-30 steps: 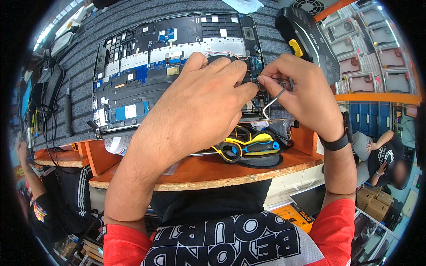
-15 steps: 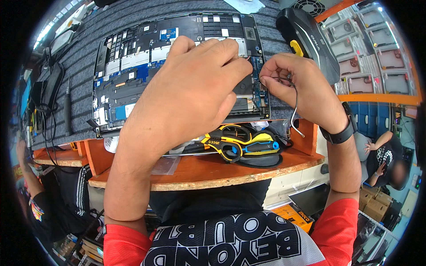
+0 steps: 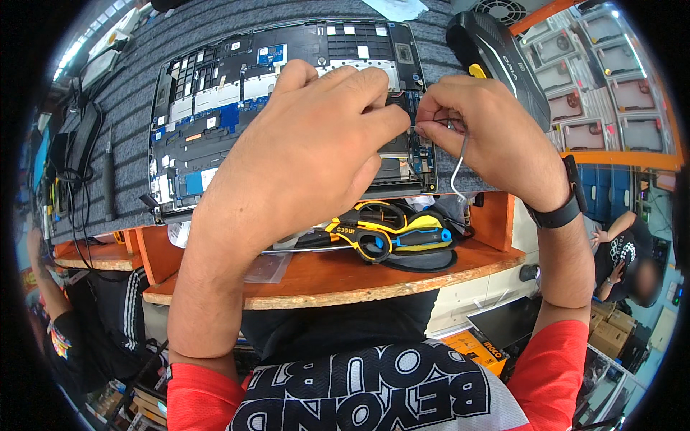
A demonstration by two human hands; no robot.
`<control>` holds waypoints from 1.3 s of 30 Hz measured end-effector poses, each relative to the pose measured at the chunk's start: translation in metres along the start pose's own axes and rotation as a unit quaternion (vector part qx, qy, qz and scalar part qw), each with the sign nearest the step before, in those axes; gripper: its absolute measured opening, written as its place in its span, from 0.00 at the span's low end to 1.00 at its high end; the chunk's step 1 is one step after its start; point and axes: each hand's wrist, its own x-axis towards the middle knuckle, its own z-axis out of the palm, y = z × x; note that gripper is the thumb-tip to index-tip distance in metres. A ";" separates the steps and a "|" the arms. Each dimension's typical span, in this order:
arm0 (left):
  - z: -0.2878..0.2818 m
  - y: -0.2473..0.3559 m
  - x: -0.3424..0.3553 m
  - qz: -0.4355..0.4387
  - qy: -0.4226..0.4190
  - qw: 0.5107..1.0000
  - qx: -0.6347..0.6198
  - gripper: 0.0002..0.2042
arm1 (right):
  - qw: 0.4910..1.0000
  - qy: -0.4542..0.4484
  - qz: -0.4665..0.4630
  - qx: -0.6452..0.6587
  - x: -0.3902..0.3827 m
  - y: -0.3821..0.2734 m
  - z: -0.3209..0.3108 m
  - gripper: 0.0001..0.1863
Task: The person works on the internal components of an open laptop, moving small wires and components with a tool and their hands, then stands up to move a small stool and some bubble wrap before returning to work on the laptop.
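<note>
An opened laptop chassis (image 3: 208, 165) lies on a grey ribbed mat (image 3: 118, 144), showing blue circuit boards and black and silver plates. My left hand (image 3: 302, 151) rests over the middle and right of it with curled fingers; what lies under the fingertips is hidden. My right hand (image 3: 489, 136) pinches at the chassis's right edge beside a narrow board (image 3: 420, 154), close to my left fingers. A thin grey cable (image 3: 457, 179) runs out of that pinch and dangles down past the chassis's side.
A black case (image 3: 514, 79) and plastic organiser boxes (image 3: 604, 79) stand right. Black cables (image 3: 79, 172) lie left. Below, a wooden shelf (image 3: 374, 280) holds yellow-handled tools (image 3: 359, 237). Two other people are nearby: one at right (image 3: 625, 266), a forearm (image 3: 50, 287) at left.
My left hand moved up across the laptop from a second ago and now holds still. My right hand has risen slightly, and the dangling cable has swung about.
</note>
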 end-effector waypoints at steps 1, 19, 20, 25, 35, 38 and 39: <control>-0.001 0.000 0.000 -0.003 0.003 1.000 0.007 0.18 | 1.000 -0.002 -0.005 -0.009 0.001 0.000 0.000 0.05; 0.000 -0.003 -0.001 -0.005 0.024 1.000 0.009 0.17 | 0.996 -0.032 -0.008 -0.084 0.010 -0.008 -0.002 0.04; 0.000 -0.003 -0.001 0.000 0.024 1.000 0.003 0.17 | 0.996 -0.032 -0.014 -0.082 0.010 -0.009 -0.002 0.04; 0.002 -0.002 -0.003 0.011 0.008 0.999 -0.029 0.15 | 0.995 -0.024 -0.035 -0.086 0.011 -0.008 -0.001 0.05; 0.001 0.004 -0.007 0.037 -0.090 0.995 -0.027 0.17 | 0.997 -0.021 -0.033 -0.068 0.013 -0.005 -0.002 0.06; 0.002 0.003 -0.007 0.039 -0.088 0.995 -0.026 0.18 | 0.996 -0.032 -0.036 -0.079 0.014 -0.005 0.000 0.06; 0.002 0.003 -0.008 0.038 -0.087 0.995 -0.027 0.18 | 0.996 -0.037 -0.030 -0.073 0.015 -0.004 0.000 0.06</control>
